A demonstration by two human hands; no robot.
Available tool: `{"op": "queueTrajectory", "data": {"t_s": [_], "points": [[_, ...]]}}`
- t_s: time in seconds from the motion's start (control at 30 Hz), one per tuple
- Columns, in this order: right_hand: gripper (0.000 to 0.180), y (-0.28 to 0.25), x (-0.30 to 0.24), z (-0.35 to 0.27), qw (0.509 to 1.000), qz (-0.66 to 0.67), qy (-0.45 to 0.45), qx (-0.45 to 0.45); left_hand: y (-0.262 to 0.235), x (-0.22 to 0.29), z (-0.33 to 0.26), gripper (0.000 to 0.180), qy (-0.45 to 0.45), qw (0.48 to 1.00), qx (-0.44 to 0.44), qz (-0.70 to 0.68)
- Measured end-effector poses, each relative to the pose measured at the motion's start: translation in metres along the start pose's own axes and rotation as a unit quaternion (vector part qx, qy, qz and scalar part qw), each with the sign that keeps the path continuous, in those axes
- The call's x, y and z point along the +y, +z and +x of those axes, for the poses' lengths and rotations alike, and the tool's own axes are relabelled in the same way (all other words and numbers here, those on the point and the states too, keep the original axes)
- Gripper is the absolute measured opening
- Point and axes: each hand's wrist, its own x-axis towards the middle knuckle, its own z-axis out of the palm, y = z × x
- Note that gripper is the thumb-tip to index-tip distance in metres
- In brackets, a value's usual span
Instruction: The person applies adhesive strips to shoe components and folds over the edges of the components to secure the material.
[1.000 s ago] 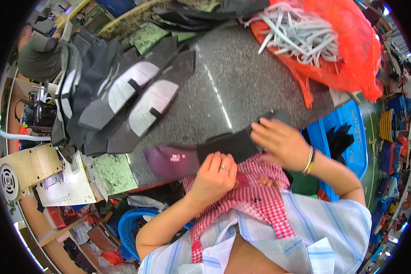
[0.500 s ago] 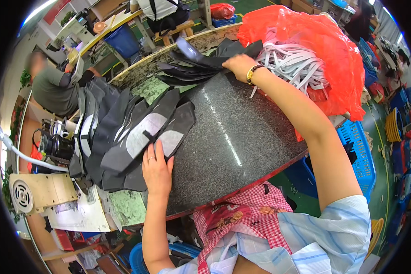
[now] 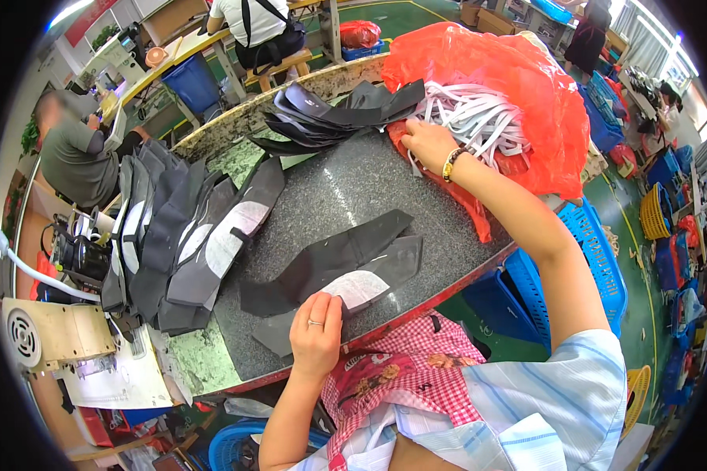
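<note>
Two dark pieces [image 3: 330,263] near table edge [image 3: 448,286], left hand [image 3: 316,334] pressing.

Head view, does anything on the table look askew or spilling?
White strips spill loosely out of the open orange plastic bag at the table's far right, under the right hand. The dark cut pieces lie flat.

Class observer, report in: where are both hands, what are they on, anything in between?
Left hand flat on dark cut piece, near edge. Right hand reaching into white strips in red bag. Bare grey tabletop between.
</note>
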Motion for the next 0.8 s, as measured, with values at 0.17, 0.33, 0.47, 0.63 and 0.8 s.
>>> {"op": "queueTrajectory", "data": {"t_s": [0.17,0.33,0.47,0.63,0.8], "points": [[0.019,-0.034,-0.077,-0.001,0.836,0.534,0.098,0.083,-0.007,0.010,-0.011,0.024,-0.010,0.992,-0.125,-0.011],[0.016,-0.099,-0.168,-0.080,0.570,0.810,0.137,-0.015,-0.018,0.028,-0.013,0.032,-0.083,0.985,-0.130,-0.072],[0.036,-0.088,-0.201,-0.120,0.495,0.854,0.137,-0.081,-0.017,0.029,-0.004,0.037,-0.363,0.775,0.029,-0.517],[0.029,-0.094,-0.192,-0.112,0.706,0.694,0.076,-0.120,-0.036,0.006,-0.026,0.017,-0.490,0.650,0.088,-0.575],[0.020,-0.094,-0.195,-0.103,0.842,0.524,-0.030,-0.122,-0.053,-0.007,-0.046,0.014,-0.528,0.727,0.047,-0.436]]}}
